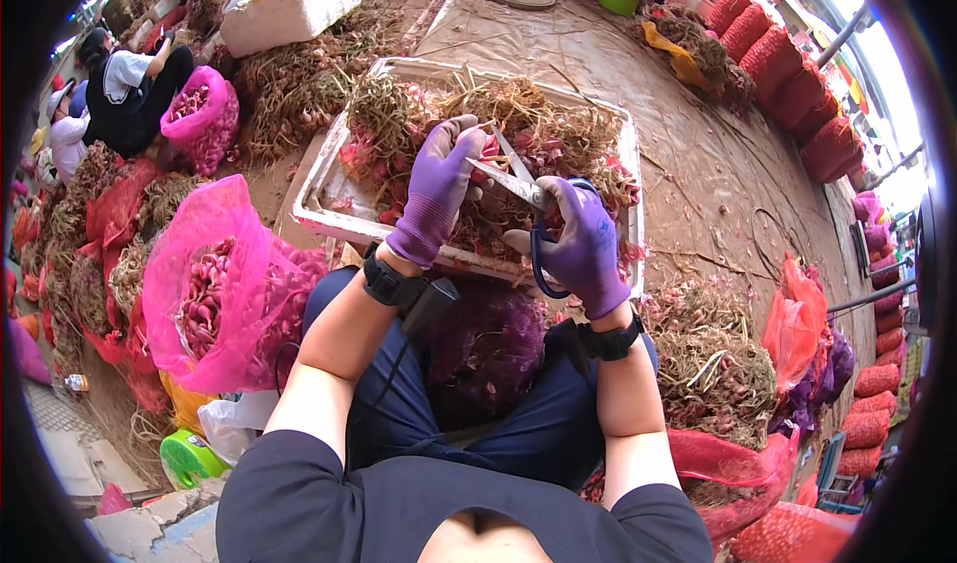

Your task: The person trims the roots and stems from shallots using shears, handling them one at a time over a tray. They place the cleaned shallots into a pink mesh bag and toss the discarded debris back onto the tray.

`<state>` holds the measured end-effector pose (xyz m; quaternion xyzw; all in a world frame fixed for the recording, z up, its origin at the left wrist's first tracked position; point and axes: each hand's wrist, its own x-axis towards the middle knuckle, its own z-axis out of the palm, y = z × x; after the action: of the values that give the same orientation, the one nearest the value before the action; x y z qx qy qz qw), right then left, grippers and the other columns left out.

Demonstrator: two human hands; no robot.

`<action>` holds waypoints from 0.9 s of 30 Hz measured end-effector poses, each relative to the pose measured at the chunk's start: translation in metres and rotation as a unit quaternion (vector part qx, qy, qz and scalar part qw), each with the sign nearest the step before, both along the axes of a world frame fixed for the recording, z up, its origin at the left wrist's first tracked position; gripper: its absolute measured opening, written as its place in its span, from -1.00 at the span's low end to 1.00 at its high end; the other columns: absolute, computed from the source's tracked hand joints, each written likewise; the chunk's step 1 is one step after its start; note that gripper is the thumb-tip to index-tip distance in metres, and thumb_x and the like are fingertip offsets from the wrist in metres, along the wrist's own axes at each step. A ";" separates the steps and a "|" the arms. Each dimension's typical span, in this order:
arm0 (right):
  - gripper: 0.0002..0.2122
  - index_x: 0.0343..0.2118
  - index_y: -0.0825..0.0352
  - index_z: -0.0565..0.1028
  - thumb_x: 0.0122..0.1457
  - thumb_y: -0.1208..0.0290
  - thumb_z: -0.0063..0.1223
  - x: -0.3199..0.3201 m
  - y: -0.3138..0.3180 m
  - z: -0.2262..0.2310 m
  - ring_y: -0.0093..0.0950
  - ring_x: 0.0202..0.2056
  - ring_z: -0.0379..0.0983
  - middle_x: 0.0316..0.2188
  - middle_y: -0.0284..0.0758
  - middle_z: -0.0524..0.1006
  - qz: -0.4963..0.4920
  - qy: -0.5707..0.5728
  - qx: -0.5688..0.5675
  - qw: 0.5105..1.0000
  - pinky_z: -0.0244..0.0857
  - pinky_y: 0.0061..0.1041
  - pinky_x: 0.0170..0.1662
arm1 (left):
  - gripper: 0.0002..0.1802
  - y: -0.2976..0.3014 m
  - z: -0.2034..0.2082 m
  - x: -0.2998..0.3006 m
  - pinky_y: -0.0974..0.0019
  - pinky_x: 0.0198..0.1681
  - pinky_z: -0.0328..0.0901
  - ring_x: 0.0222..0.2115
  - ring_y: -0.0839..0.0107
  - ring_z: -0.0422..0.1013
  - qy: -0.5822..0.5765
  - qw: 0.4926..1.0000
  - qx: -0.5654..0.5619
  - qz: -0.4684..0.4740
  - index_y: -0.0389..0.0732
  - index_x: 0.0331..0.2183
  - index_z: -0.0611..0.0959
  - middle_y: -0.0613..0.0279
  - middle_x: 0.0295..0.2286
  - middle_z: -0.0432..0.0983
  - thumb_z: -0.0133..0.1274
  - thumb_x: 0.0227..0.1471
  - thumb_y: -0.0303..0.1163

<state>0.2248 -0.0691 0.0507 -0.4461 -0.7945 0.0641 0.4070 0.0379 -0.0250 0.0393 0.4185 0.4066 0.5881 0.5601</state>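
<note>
My left hand (439, 186), in a purple glove with greyish fingertips, is closed in a pinch around a small reddish shallot (489, 144). My right hand (580, 244), gloved alike, grips scissors (510, 178) with dark blue handles. Their blades are spread and point at the left fingertips, close to the shallot. Both hands are above a white foam tray (344, 226) heaped with shallots and dry, straw-coloured tops (538, 110). The left fingers partly hide what they hold.
An open pink mesh bag of shallots (204, 299) stands at my left. A purple mesh bag (485, 349) sits between my legs. Dried stalks (708, 364) are piled at right. Filled red sacks (773, 70) line the far right. Another person (130, 80) sits at far left.
</note>
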 end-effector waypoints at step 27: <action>-0.65 -0.20 0.36 0.45 -0.03 0.37 0.31 -0.020 -0.017 -0.016 -0.66 -0.40 0.37 -0.43 -0.35 0.48 -0.062 0.326 -0.174 0.927 0.31 -0.62 -0.29 | -0.83 -0.033 -0.019 0.044 0.39 -0.15 0.33 -0.30 0.53 0.41 -0.275 0.944 -0.096 -0.154 -0.22 -0.19 0.47 0.29 -0.24 0.45 -0.17 0.25 -0.40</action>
<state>0.2046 -0.0862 0.0347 -0.5126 -0.5652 0.3181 0.5627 0.0816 -0.0583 0.0201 0.2423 0.2225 0.5451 0.7712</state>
